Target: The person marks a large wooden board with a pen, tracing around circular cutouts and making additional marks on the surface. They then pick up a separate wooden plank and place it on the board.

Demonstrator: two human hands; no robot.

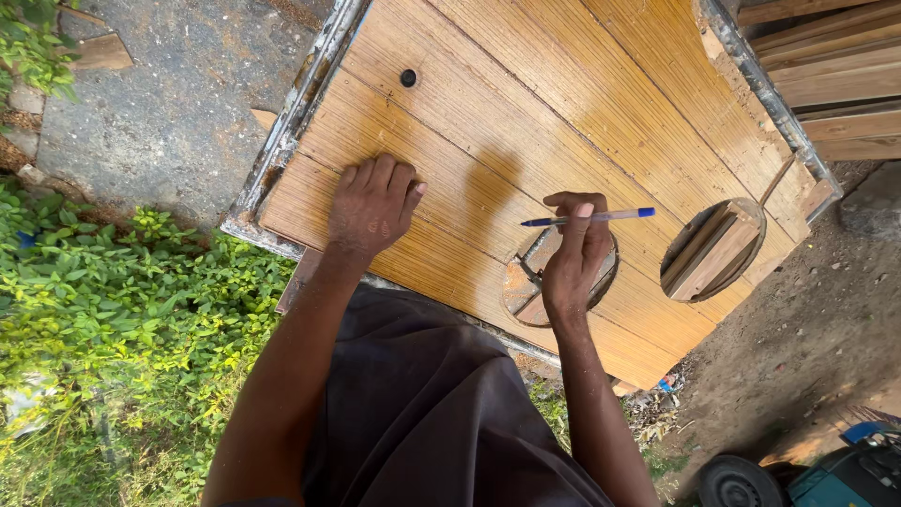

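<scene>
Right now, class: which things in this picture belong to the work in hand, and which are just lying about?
In use:
left hand, flat on the wooden panel
right hand, holding the blue pen

Lying about:
stacked planks
green plants
wheel

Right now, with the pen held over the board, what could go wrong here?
1. The right hand holds the pen above a round hole; if it slips, the pen may fall through.
2. The left hand presses flat near the wooden board edge, which looks rough, so splinters are possible.
</scene>
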